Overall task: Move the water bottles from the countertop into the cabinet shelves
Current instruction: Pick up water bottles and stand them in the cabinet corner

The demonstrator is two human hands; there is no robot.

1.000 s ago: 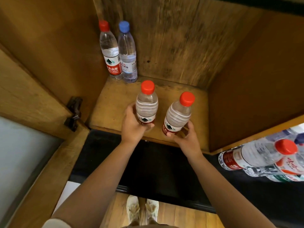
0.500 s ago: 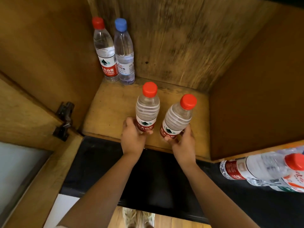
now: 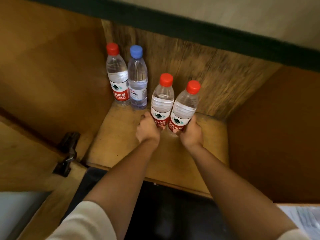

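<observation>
Your left hand covers the foot of the left held bottle, and your right hand covers the foot of the right held bottle, so you cannot tell whether either stands on the shelf. Your fingers are mostly hidden behind both bottles. The small print on the blue-capped bottle is too fine to read. At the near right, the pale crinkled object is cut off by the edge and blurred.
</observation>
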